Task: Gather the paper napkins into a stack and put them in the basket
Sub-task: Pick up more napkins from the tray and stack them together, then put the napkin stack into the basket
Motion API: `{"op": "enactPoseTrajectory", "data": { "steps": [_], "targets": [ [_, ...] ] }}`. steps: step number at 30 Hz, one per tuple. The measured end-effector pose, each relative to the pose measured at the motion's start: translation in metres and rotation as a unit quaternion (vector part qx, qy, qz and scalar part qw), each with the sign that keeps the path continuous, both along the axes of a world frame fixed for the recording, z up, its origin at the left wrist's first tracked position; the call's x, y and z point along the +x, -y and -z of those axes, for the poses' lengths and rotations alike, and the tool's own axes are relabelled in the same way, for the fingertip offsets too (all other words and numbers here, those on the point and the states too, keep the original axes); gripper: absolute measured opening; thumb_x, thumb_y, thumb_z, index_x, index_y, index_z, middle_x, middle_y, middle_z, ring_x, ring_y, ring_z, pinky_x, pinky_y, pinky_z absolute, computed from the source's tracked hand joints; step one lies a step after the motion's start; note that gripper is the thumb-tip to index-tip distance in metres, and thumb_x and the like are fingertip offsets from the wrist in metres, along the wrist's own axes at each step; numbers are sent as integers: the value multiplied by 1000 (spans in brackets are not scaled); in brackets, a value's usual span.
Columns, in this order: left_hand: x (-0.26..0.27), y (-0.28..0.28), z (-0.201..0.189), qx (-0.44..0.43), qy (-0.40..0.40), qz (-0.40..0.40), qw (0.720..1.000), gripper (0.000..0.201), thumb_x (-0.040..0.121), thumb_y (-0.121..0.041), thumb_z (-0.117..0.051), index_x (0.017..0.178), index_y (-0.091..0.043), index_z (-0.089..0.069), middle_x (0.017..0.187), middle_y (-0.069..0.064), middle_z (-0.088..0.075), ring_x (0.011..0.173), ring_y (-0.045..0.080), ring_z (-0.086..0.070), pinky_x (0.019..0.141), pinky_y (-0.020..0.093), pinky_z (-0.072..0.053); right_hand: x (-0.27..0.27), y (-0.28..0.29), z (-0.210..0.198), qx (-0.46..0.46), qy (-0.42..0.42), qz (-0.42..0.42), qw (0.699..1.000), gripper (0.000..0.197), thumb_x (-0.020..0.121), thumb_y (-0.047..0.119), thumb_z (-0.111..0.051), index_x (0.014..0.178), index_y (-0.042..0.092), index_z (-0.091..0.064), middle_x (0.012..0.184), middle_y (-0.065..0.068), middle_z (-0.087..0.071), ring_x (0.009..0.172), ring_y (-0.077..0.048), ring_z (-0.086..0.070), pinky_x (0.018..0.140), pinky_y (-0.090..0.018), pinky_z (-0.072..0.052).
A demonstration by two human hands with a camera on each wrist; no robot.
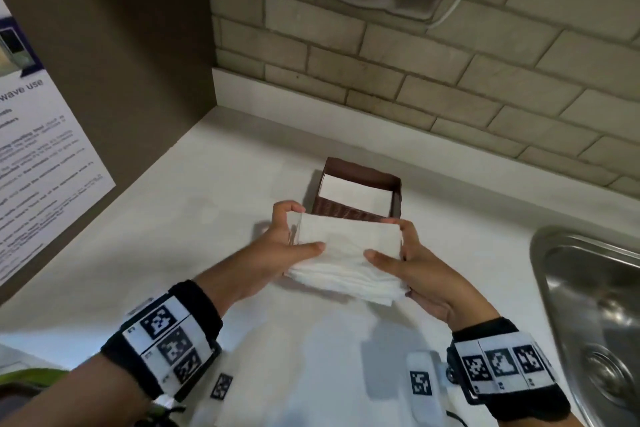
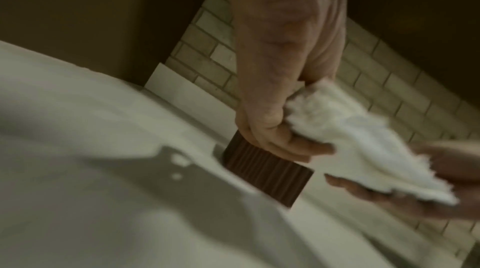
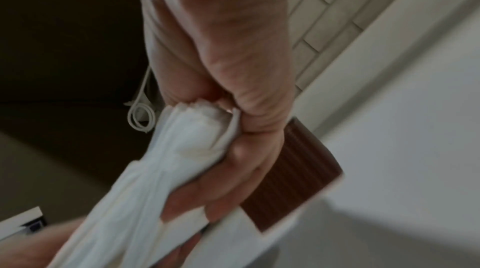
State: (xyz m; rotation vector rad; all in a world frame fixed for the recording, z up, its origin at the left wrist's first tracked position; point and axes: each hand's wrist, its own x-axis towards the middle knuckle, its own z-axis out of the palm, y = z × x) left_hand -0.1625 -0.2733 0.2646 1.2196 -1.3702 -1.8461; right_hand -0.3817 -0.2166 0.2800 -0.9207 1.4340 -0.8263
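Observation:
A stack of white paper napkins point(image 1: 348, 255) is held above the white counter, just in front of the brown woven basket point(image 1: 349, 213). My left hand point(image 1: 287, 246) grips the stack's left edge, thumb on top. My right hand point(image 1: 408, 260) grips the right edge the same way. White napkins lie inside the basket. In the left wrist view the left hand point(image 2: 283, 128) pinches the ragged napkin stack point(image 2: 350, 138) beside the basket point(image 2: 267, 171). In the right wrist view the right hand point(image 3: 233, 149) clasps the napkin stack point(image 3: 168, 169), with the basket point(image 3: 293, 165) behind it.
A steel sink point(image 1: 595, 315) lies at the right edge of the counter point(image 1: 173, 236). A brick-tile wall point(image 1: 450, 87) stands behind the basket and a brown cabinet side with a printed notice point(image 1: 45, 149) at the left. A white device point(image 1: 424, 388) lies near my right wrist.

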Motion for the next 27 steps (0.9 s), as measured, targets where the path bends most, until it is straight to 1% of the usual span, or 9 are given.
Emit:
{"op": "enactPoseTrajectory", "data": {
  "steps": [3,7,10,12,16,22,24,26,27],
  "targets": [
    [-14,30,-34,-61,4,-9,998,44,90,-3,-62,104,-36,-36,102,16,-60,92,28,-60,83,49,-51,-14,22,-27,-97,-44,45,993,44,97,5,-52,125,29,-28,71,17,-67,55,4,-64,49,-20,-51],
    [-41,73,-43,-111,16,-56,992,27,92,-4,-58,93,-30,-50,95,7,-58,88,26,-59,77,39,-51,-24,54,-46,-173,-87,53,980,33,99,1,-45,118,24,-31,90,0,-57,68,-10,-61,57,-32,-49],
    [-57,98,-24,-122,61,-40,990,27,90,-7,-60,90,-33,-58,115,11,-58,107,30,-59,93,43,-51,-32,83,-34,-156,-165,69,971,32,99,4,-46,121,23,-36,83,-7,-55,68,-18,-55,54,-30,-49],
    [-65,107,-9,-118,93,-30,988,27,89,-5,-59,104,-27,-61,125,16,-58,117,32,-57,101,45,-47,-36,100,-21,-119,-230,74,963,36,97,6,-48,129,18,-36,95,-11,-57,80,-24,-58,63,-36,-50],
    [-75,113,2,-122,163,-23,979,42,90,-4,-54,132,-10,-55,134,14,-58,121,27,-57,106,35,-44,-37,119,-2,-72,-345,42,935,38,96,8,-51,130,3,-35,102,-11,-51,83,-21,-53,67,-25,-44],
    [-84,113,-2,-168,275,23,946,45,97,-14,-48,141,-8,-45,145,9,-47,132,24,-45,95,20,-37,-32,128,1,-27,-449,-28,893,33,93,8,-53,119,2,-34,71,0,-44,81,-28,-49,67,-30,-34],
    [-87,113,-1,-182,299,37,936,21,97,-13,-45,112,-17,-60,120,2,-58,119,25,-49,83,22,-43,-28,132,1,-21,-480,-40,876,38,94,6,-50,126,-3,-33,82,-11,-52,85,-34,-55,67,-31,-35],
    [-89,112,1,-199,314,32,928,34,97,-12,-44,69,-29,-35,98,0,-58,102,21,-47,67,22,-39,-25,135,4,-13,-506,-47,861,43,95,4,-47,133,-4,-30,104,-25,-60,102,-41,-61,70,-32,-37],
    [-90,112,3,-205,331,35,920,42,97,-12,-44,64,-29,-24,108,8,-62,99,20,-46,70,26,-38,-23,137,6,-12,-516,-48,855,44,95,4,-47,135,-4,-29,113,-27,-61,107,-41,-60,72,-33,-37]
  ]
}}
